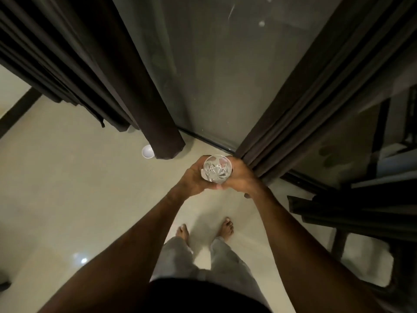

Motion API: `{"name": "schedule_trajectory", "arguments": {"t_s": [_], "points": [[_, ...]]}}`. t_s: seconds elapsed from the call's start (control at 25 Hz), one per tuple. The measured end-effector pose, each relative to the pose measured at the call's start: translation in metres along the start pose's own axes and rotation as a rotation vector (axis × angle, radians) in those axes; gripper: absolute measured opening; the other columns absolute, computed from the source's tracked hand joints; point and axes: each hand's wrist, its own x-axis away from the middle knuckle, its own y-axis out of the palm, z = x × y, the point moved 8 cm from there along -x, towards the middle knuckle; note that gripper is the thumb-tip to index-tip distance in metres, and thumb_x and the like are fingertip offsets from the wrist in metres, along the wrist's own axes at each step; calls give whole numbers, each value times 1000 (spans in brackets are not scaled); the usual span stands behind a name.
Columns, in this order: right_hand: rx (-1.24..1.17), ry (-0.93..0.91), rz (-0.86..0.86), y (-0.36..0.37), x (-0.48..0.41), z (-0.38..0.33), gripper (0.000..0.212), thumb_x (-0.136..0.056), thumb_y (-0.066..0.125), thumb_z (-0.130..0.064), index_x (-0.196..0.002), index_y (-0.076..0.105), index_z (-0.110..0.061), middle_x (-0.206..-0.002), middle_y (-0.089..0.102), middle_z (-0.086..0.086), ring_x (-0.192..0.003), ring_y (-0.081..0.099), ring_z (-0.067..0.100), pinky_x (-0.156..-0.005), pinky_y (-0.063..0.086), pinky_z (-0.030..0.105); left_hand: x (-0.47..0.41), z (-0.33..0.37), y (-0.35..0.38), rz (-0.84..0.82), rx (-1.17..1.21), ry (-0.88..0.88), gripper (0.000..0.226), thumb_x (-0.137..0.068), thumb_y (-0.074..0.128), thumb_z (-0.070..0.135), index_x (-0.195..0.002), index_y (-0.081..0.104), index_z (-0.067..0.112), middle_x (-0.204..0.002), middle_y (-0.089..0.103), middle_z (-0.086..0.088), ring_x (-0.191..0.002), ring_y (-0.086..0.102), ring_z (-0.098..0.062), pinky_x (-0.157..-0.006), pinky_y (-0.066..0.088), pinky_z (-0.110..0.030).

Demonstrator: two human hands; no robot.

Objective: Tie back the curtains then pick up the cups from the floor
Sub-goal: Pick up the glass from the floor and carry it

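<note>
Cup pickup is in hand: your left hand and right hand both curl round the glass cup. Next, probably free one for the white cup at nine o'clock.

- A room in a home, at a glass door with its track along the floor.
- The left curtain and the right curtain, dark and floor-length, flank the glass.
- Glossy pale floor, with a dark skirting board at far left.
- Bare feet below loose grey trousers; dark furniture at right.
</note>
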Motion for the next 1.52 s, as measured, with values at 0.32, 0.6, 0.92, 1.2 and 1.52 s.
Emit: {"name": "schedule_trajectory", "arguments": {"t_s": [0.32, 0.6, 0.92, 1.2, 1.52], "points": [[-86, -43, 132, 18, 106, -23, 51, -76, 80, -6, -123, 61, -10, -111, 66, 2, -91, 66, 15, -73, 56, 16, 82, 34, 8, -95, -32, 30, 69, -62, 88, 6, -122, 58, 25, -111, 66, 5, -101, 63, -18, -77, 58, -38], [-150, -55, 303, 15, 202, 23, 49, -73, 83, -22, -118, 65, -14, -109, 70, 4, -101, 66, 24, -89, 57, 40, 127, 49, 79, -312, -79, 66, 77, -60, 88, -3, -126, 56, 20, -115, 66, -2, -108, 61, -17, -80, 60, -37], [-85, 19, 481, -30, 308, 125, 42, -83, 78, -23, -121, 64, -11, -114, 69, 9, -104, 64, 22, -92, 53, 31, 146, 79, 232, -512, -127, 79, 79, -57, 82, -17, -127, 55, 10, -119, 63, -9, -107, 60, -17, -69, 58, -26], [-133, 245, 651, -85, 432, 293, 50, -59, 84, -31, -105, 70, -18, -98, 72, 3, -89, 68, 22, -81, 57, 42, 182, 111, 439, -652, -270, 149, 83, -52, 84, -9, -123, 58, 23, -114, 68, -1, -108, 63, -18, -86, 57, -42], [-183, 380, 767, -133, 538, 418, 60, -65, 87, -24, -120, 66, -13, -108, 72, 8, -96, 66, 28, -84, 55, 40, 211, 141, 618, -789, -416, 221, 80, -57, 85, -3, -126, 56, 25, -112, 65, 7, -99, 60, -8, -65, 50, -14]]}}
